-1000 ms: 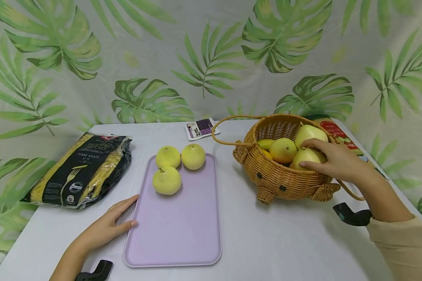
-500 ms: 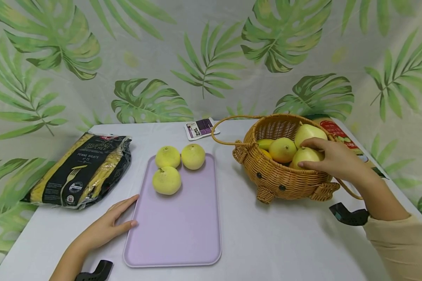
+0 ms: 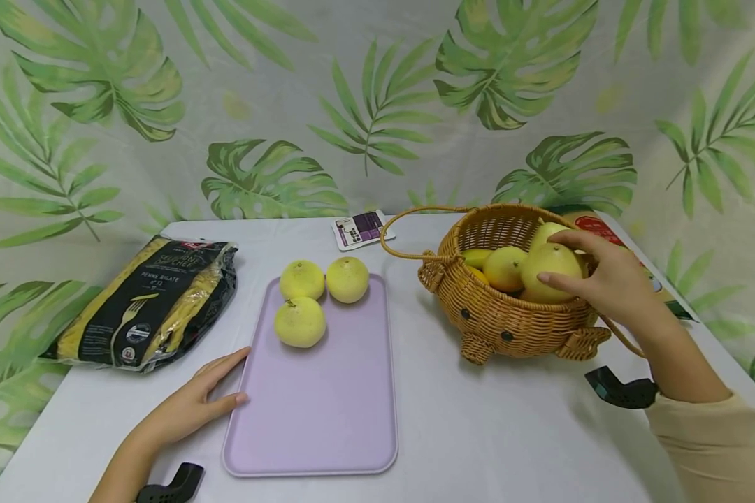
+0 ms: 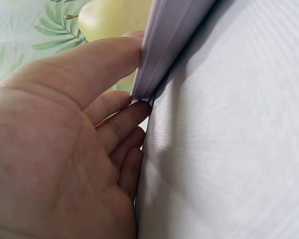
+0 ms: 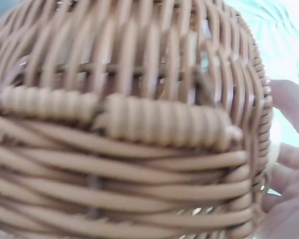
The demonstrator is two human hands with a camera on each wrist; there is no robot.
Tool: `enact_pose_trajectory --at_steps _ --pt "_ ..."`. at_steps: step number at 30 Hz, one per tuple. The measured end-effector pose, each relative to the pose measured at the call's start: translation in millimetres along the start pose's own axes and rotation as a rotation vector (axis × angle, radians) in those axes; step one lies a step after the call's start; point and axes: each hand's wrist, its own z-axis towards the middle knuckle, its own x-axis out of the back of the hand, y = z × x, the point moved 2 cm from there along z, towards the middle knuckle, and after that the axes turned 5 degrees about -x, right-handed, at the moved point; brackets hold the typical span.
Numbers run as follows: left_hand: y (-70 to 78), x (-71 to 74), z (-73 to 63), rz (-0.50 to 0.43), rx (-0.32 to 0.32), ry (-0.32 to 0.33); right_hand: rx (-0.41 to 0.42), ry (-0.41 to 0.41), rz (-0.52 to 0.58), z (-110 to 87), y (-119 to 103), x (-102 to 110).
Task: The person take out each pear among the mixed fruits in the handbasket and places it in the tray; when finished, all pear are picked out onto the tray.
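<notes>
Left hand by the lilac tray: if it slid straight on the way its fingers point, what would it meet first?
The left hand already touches the lilac plastic tray at its left edge. Further along, probably the nearest round yellow fruit, though depth is uncertain.

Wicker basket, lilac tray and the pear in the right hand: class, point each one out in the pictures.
wicker basket [image 3: 509, 325], head view, on its woven front wall.
lilac tray [image 3: 317, 405], head view, on its bare near half.
pear [image 3: 549, 269], head view, on its yellow-green side, above the right hand's fingers.
</notes>
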Motion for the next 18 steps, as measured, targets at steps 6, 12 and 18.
enact_pose_trajectory --at_steps 6,12,18 --pt "-0.1 0.0 0.0 0.0 -0.002 0.001 0.082 0.189 0.201 -1.8 -16.0 3.9" --pt "0.1 0.1 0.2 -0.003 -0.005 0.001 0.259 0.287 0.528 -6.0 -52.7 -1.9" --pt "0.1 0.1 0.6 -0.005 -0.004 -0.001 0.417 0.244 0.669 -14.6 -96.4 -28.6"
